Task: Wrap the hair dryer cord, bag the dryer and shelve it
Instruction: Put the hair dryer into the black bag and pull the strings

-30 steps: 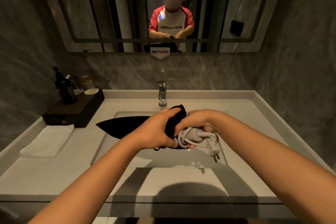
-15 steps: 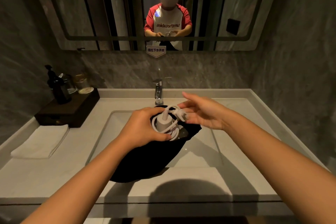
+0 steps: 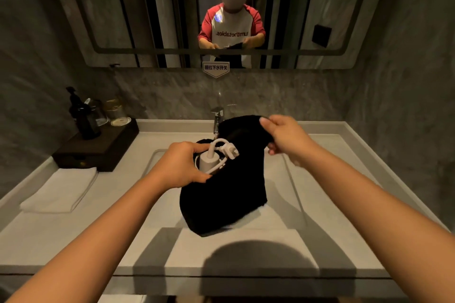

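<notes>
Two bare hands work above the basin (image 3: 283,179) of a pale vanity counter (image 3: 73,233). The left hand (image 3: 178,165) is curled closed around the near lip of a black bag (image 3: 226,199) and the white handle end of the hair dryer (image 3: 209,161), which stands mouth-up in the bag with most of its body hidden. The white cord (image 3: 218,142) loops over the handle; its plug (image 3: 230,151) points toward 3 o'clock. The right hand (image 3: 286,136) pinches the far edge of the bag mouth between thumb and fingers, lifting it toward 12 o'clock, just before the faucet (image 3: 217,118). At 9 o'clock lies a folded white towel (image 3: 59,192); at 10 o'clock a dark tray (image 3: 98,147) carries a pump bottle (image 3: 82,118). A mirror (image 3: 147,7) hangs at 12 o'clock.
</notes>
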